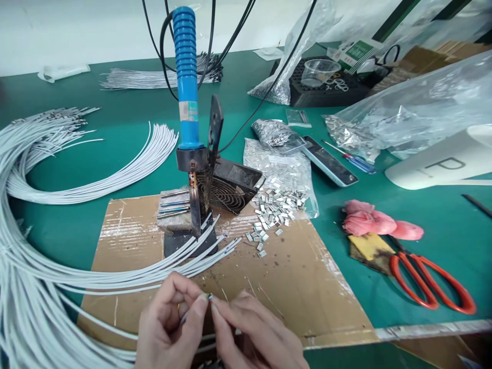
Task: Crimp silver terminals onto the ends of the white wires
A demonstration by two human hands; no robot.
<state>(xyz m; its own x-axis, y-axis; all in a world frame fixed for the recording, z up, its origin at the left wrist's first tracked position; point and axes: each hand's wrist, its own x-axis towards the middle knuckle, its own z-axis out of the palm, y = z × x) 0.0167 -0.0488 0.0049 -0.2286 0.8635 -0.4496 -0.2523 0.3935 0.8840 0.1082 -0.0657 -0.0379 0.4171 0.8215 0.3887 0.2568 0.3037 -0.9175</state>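
My left hand (169,325) is closed in a pinch around the end of a white cable, most of which is hidden by the fingers. Tiny coloured wire ends (210,296) poke out between my two hands. Thumb and forefinger of my right hand (257,330) press together on these wire ends. Just beyond my fingers lies a bundle of white cables (154,274), its tips fanned over the cardboard sheet (284,287). Above them a blue-handled soldering iron (186,77) stands tip down in its black stand (169,246).
Small metal pieces (274,207) spill from a clear bag (280,161) at centre right. Red-handled scissors (434,282), a phone (330,161) and a screwdriver (349,156) lie on the green mat. A black fan-like box (230,184) sits behind the stand. More cables (96,187) curve at left.
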